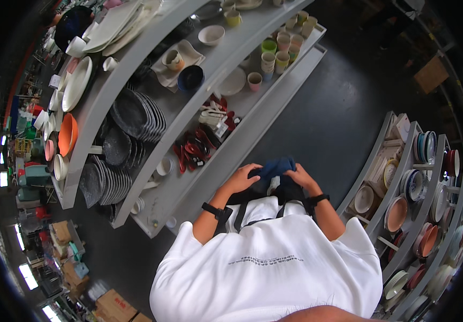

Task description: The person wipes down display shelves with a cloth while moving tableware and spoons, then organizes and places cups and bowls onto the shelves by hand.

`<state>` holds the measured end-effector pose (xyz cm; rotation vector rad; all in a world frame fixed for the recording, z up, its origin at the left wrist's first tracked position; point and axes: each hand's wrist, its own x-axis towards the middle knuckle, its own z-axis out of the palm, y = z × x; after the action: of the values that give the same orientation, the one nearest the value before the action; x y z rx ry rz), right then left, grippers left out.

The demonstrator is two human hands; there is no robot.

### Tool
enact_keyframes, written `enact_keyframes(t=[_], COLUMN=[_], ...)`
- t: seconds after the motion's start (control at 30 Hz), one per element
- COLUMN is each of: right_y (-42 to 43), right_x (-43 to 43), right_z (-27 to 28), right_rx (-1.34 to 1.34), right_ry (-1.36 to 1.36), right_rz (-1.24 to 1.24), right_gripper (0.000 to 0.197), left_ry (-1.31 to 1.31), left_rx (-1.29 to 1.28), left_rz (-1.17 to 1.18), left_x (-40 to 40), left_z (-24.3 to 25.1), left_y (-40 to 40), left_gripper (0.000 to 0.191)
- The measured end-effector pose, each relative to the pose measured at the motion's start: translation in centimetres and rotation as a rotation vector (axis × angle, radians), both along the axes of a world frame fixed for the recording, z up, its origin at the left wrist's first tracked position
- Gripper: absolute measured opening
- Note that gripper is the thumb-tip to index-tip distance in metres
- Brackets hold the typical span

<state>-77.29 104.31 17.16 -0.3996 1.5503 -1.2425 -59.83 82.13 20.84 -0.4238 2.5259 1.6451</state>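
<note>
A dark blue cloth is held between both hands in front of the body, over the aisle floor. My left hand grips its left end, fingers bent over a darker fold. My right hand pinches the other end between thumb and fingers. Each wrist wears a black band. To the left of the hands, red and white spoons lie on a grey shelf, with a pink cup and stacked cups farther up.
Grey shelving on the left bears dark oval plates, bowls and an orange bowl. Another rack on the right holds stacked plates. Cardboard boxes stand at lower left. A person is at the upper right.
</note>
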Motion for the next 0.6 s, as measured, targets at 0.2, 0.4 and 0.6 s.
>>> enact_keyframes(t=[0.2, 0.4, 0.6], right_y=[-6.0, -7.7, -7.3], right_x=[0.4, -0.2, -5.1], right_z=[-5.3, -8.9, -10.1], right_rx=[0.105, 0.321, 0.706], right_ry=[-0.315, 0.247, 0.21], right_rz=[-0.013, 0.048, -0.488], right_gripper=[0.05, 0.067, 0.075], left_ry=[-0.113, -0.496, -0.468], left_rx=[0.0, 0.151, -0.046], left_rz=[-0.199, -0.711, -0.381], left_x=[-1.8, -5.9, -11.6], left_z=[-5.7, -7.9, -14.7], left_y=[2.8, -2.8, -13.5], left_gripper=[0.026, 0.034, 0.024])
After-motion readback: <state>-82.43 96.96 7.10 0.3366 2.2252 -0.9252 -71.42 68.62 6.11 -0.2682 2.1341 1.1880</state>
